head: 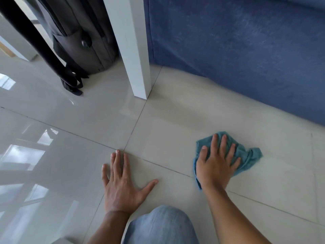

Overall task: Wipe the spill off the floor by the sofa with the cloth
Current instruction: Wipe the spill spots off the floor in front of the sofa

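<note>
Now right hand [217, 165] flat on cloth [246, 155], grip unclosed.

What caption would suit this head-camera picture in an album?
Kneeling by the blue sofa, right hand presses a teal cloth to the tiled floor; left hand braces flat.

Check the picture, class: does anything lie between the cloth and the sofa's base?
Nothing visible does. The right hand presses the cloth flat on the floor, and only bare tile separates it from the sofa. The white post stands off to the left.

Bright daylight; window glare mirrors off the glossy pale tiled floor [52, 120] at left; wide-angle edges bend, slightly soft.
</note>
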Motion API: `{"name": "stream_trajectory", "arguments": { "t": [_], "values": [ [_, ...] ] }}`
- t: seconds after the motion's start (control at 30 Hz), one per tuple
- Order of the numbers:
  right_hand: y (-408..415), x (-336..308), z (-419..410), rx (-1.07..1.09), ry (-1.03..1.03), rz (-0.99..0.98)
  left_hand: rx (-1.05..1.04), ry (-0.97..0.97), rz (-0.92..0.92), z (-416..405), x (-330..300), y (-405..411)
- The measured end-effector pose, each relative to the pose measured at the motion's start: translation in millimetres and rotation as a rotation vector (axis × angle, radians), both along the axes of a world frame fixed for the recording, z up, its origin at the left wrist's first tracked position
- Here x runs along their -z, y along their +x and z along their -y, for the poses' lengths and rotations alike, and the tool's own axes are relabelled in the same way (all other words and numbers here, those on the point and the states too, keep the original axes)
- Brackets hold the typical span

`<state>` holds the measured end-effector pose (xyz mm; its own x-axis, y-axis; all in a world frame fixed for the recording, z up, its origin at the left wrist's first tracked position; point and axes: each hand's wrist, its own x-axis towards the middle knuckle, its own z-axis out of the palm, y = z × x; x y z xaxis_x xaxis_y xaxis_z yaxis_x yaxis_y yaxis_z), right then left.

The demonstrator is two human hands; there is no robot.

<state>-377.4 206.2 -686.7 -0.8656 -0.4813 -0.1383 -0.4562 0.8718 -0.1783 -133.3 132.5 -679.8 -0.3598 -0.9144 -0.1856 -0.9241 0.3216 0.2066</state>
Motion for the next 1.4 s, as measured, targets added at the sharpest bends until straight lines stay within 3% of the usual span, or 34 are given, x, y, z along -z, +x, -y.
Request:
{"name": "stream_trajectory", "arguments": {
  "t": [0.1, 0.23, 0.43, 0.53, 0.7, 0.87, 0.93, 1.03, 1.2, 1.4],
  "values": [
    [44.1, -1.7, -3.0, -0.158, -0.002, 0.008, 0.001, -0.033, -0.023, -2.0, 1.7, 1.5],
    [8.1, 2.0, 20.9, -0.348, -0.012, 0.006, 0.004, -0.06, -0.048, -0.1, 4.1, 1.5],
    [-31.1, -3.4, -13.7, 0.329, -0.03, 0.108, 0.01, -0.043, -0.022, -3.7, 0.2, 0.3],
    [2.8, -11.0, -38.5, 0.444, -0.035, 0.129, -0.004, -0.047, -0.015, -4.5, -2.2, -1.4],
    [31.2, -10.4, -4.4, 0.11, -0.025, 0.138, 0.002, -0.031, -0.004, -4.7, -2.4, -4.8],
    [18.3, -10.3, 27.1, -0.56, 0.024, 0.135, 0.017, -0.052, 0.009, -4.5, 1.4, -3.7],
    [15.0, -13.5, 23.7, -0.683, 0.029, 0.16, 0.019, -0.057, 0.015, -5.0, 2.0, -3.1],
    [8.8, -16.2, 16.4, -0.725, -0.003, 0.197, 0.011, -0.061, -0.005, -4.8, 1.0, -3.2],
    [-6.3, -35.7, 16.5, -0.575, -0.334, 0.405, -0.026, -0.052, -0.032, -0.9, -2.0, -10.5],
    [-21.3, -61.4, 8.2, -0.382, -0.33, 0.388, -0.004, -0.019, -0.043, 4.2, -18.0, -34.4]
  ]
}}
